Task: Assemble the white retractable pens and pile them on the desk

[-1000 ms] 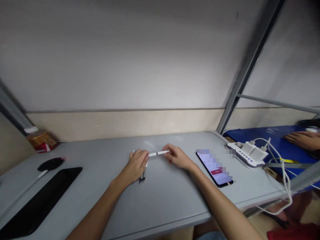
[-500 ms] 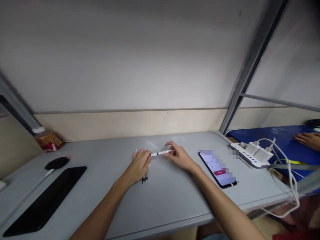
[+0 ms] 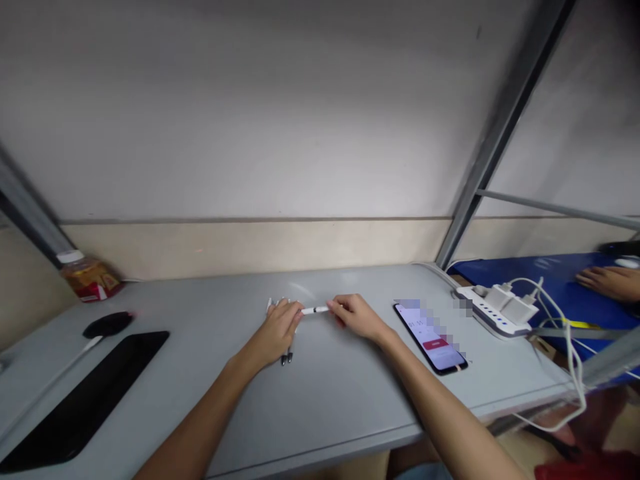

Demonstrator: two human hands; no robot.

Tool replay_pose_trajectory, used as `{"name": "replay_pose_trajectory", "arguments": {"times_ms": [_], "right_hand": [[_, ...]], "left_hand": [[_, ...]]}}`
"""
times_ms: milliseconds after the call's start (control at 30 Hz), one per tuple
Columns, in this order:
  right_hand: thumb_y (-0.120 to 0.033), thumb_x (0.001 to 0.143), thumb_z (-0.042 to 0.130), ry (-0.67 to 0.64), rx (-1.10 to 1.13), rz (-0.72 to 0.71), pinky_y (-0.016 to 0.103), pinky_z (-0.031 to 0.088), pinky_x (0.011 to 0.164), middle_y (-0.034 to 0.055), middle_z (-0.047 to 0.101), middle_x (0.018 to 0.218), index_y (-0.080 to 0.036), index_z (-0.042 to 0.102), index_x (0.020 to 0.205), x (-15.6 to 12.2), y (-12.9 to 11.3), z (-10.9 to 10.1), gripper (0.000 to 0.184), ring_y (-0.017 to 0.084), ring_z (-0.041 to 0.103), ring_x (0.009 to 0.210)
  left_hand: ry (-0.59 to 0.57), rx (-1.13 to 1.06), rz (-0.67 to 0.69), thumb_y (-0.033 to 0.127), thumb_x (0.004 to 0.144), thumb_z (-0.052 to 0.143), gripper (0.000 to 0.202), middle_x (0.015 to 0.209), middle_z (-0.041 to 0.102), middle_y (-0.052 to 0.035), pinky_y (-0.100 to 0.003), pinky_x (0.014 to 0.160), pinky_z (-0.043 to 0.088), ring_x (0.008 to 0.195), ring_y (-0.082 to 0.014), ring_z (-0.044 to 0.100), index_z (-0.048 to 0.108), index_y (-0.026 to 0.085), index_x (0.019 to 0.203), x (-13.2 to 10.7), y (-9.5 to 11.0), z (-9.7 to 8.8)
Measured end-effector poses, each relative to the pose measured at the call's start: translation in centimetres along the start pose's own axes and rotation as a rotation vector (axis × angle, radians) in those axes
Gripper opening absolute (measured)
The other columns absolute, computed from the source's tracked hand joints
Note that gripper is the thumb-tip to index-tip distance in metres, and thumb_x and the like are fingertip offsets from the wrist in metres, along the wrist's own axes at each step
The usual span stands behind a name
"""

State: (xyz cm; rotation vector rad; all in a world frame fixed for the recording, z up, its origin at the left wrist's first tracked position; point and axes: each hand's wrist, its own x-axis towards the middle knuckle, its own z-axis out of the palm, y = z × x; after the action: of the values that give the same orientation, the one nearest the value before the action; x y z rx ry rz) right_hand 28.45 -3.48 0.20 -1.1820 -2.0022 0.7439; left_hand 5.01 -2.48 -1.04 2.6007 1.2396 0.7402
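A slim white pen (image 3: 315, 311) with a dark band spans the gap between my two hands, just above the grey desk. My left hand (image 3: 279, 327) pinches its left end, and my right hand (image 3: 356, 315) closes its fingers round the right end. Beneath my left hand lie pens (image 3: 287, 359); two dark tips poke out below the palm and pale ends show past the fingers. Their middles are hidden by the hand.
Right of my hands lies a lit phone (image 3: 433, 337), with a white power strip (image 3: 495, 310) beyond it. At left are a black mat (image 3: 90, 400), a round black charger (image 3: 107, 325) and a jar (image 3: 90, 279). Another person's hand (image 3: 610, 281) rests on the blue desk (image 3: 530, 273).
My right hand's fingers, raised and spread before, have closed round the pen's right end. My left hand keeps its hold. The view has shifted slightly.
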Motion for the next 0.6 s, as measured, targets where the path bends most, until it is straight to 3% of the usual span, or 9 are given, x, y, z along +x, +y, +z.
{"name": "replay_pose_trajectory", "arguments": {"times_ms": [67,200,333,467,533,600], "right_hand": [[-0.047,0.093,0.042,0.011,0.002,0.000,0.023,0.032,0.056,-0.0017,0.053,0.058,-0.016,0.063,0.075,0.0,-0.2,0.0,0.042,0.011,0.045,0.055],[-0.044,0.086,0.057,0.051,0.017,-0.061,0.022,0.033,0.058,-0.0019,0.057,0.068,-0.019,0.065,0.103,-0.1,-0.5,0.1,0.031,0.011,0.047,0.061],[-0.042,0.089,0.052,-0.007,0.028,-0.014,0.022,0.029,0.054,-0.0027,0.051,0.059,-0.016,0.066,0.078,-0.1,-0.5,0.1,0.031,0.010,0.040,0.055],[-0.045,0.088,0.051,-0.138,0.373,0.167,0.023,0.027,0.048,-0.0051,0.042,0.048,-0.015,0.063,0.072,0.0,-0.7,0.4,0.036,0.008,0.033,0.045],[-0.046,0.084,0.055,-0.072,0.535,0.226,0.022,0.029,0.047,-0.0034,0.047,0.050,-0.014,0.063,0.075,0.1,-0.9,0.7,0.034,0.009,0.037,0.046],[-0.044,0.078,0.063,0.091,0.662,0.235,0.021,0.034,0.051,0.0013,0.057,0.065,-0.014,0.064,0.078,0.4,-1.1,1.0,0.029,0.011,0.048,0.059]], "left_hand": [[0.002,0.000,0.003,0.035,0.099,0.027,0.031,0.089,0.054,-0.0034,-0.039,0.086,0.037,0.089,-0.0212,0.048,0.055,0.022,0.095,0.0,-0.1,0.0],[-0.003,-0.002,0.001,0.032,0.098,0.028,0.029,0.089,0.055,-0.0036,-0.036,0.081,0.039,0.084,-0.0203,0.050,0.055,0.022,0.094,-0.1,-0.4,0.0],[-0.019,0.064,0.016,0.021,0.095,0.031,0.027,0.080,0.055,-0.0033,-0.033,0.074,0.037,0.077,-0.0196,0.049,0.056,0.021,0.086,0.0,-0.5,-0.1],[0.042,0.173,0.061,0.015,0.094,0.031,0.028,0.075,0.058,-0.0039,-0.035,0.074,0.034,0.078,-0.0207,0.048,0.055,0.020,0.079,0.2,0.2,-0.6],[0.077,0.162,0.066,0.019,0.095,0.031,0.028,0.076,0.060,-0.0038,-0.035,0.075,0.034,0.079,-0.0206,0.048,0.055,0.020,0.081,0.3,0.7,-0.8],[0.085,0.115,0.064,0.025,0.097,0.032,0.027,0.084,0.062,-0.0040,-0.035,0.078,0.036,0.084,-0.0205,0.050,0.058,0.021,0.091,0.3,1.2,-1.0]]}}
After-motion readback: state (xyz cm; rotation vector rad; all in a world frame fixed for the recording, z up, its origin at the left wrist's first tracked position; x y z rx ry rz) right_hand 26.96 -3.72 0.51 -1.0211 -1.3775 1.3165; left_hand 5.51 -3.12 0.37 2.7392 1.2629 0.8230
